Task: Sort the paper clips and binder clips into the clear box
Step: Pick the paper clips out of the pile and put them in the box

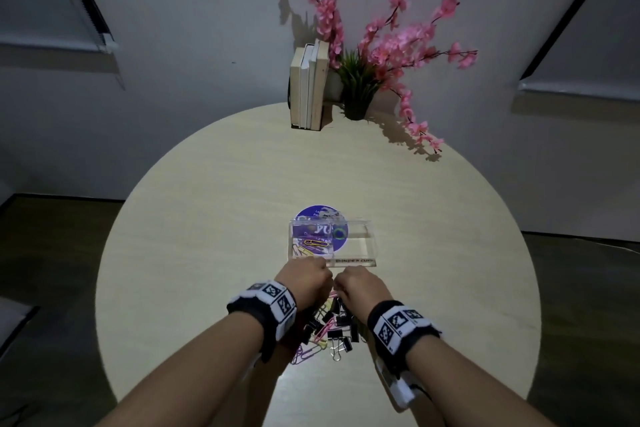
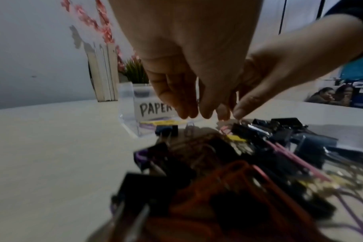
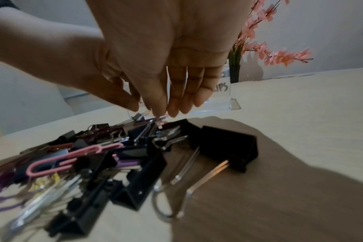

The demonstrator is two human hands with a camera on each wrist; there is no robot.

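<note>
Mid-sort: both hands, left (image 1: 304, 279) & right (image 1: 360, 284), fingers down over the pile (image 1: 329, 329), grip can't be told; next needs a clip to the box (image 1: 367, 243).

We count two hands, the left hand (image 1: 304, 279) and the right hand (image 1: 360, 284), with one clear box (image 1: 369, 248) just beyond their fingers (image 2: 184, 113). That box has two compartments: the one beyond the left hand's fingers holds a few paper clips (image 1: 313, 242), at least three, though they overlap too much for an exact number. Below and behind the fingers lies one mixed pile: roughly ten black binder clips (image 1: 337, 334), and around half a dozen loose coloured paper clips (image 1: 311, 350) in pink, purple and yellow. Far beyond the fingers we count three or four upright books (image 1: 308, 87), one small green plant (image 1: 356, 94) and one spray of pink blossoms (image 1: 398, 42). One round disc (image 1: 317, 213) lies under the box.
</note>
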